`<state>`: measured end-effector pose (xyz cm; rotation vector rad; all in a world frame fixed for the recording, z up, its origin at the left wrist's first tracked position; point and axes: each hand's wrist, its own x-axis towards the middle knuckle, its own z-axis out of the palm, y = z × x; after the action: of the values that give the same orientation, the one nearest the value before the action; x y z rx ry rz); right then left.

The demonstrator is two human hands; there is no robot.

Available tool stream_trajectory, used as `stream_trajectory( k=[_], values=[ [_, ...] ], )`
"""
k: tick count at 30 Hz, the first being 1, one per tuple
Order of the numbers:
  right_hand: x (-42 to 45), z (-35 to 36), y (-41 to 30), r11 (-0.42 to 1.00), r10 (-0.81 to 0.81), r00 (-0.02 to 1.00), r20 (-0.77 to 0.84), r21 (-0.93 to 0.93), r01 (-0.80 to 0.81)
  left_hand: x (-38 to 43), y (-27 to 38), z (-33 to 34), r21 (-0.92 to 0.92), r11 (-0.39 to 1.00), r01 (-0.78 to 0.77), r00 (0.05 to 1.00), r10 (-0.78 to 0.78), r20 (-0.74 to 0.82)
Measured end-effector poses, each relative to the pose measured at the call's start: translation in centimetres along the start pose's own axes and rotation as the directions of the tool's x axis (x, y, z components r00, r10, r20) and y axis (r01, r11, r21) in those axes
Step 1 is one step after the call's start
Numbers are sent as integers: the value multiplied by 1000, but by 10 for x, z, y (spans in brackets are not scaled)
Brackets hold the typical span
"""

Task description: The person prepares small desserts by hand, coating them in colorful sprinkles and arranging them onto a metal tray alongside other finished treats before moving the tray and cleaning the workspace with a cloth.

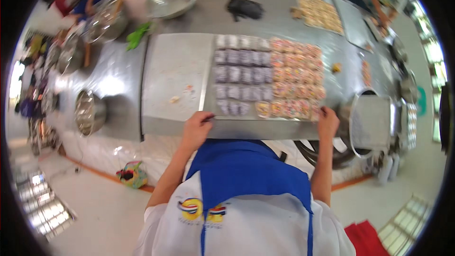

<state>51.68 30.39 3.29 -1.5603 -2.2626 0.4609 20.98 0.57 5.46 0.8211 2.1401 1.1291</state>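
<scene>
A metal tray (249, 116) lies in front of me at the steel table's front edge. On its left half stand rows of dark pieces with a whitish coating (234, 74); on its right half are rows of pale pieces with colourful sprinkles (296, 67). My left hand (199, 128) has its fingers closed on the tray's near left corner. At the near right corner, my right hand (327, 121) grips the tray's edge beside the last sprinkled piece. Left of this tray lies a second tray (170, 64), bearing crumbs and scattered sprinkles.
Steel bowls (90, 112) stand on the left, near a green glove or cloth (138, 36). A black pouch-like item (245, 8) lies at the back. Another filled tray (320, 14) is back right. A large pot (359, 124) stands at right. Other people work at both far corners.
</scene>
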Motion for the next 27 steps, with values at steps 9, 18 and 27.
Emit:
stream_trajectory(
  k=[9, 18, 27],
  values=[
    [-8, 41, -183, 841, -441, 891, 107, 397, 368, -10, -24, -49, 5, 998, 61, 990, -60, -129],
    [-48, 174, -327, 494, -869, 463, 177, 373, 785, 14, -82, -95, 341, 939, -48, 941, 157, -300],
    [-65, 203, -338, 593, -804, 486, 343, 408, 694, 32, -84, -112, 414, 903, -116, 965, 200, -167]
  ],
)
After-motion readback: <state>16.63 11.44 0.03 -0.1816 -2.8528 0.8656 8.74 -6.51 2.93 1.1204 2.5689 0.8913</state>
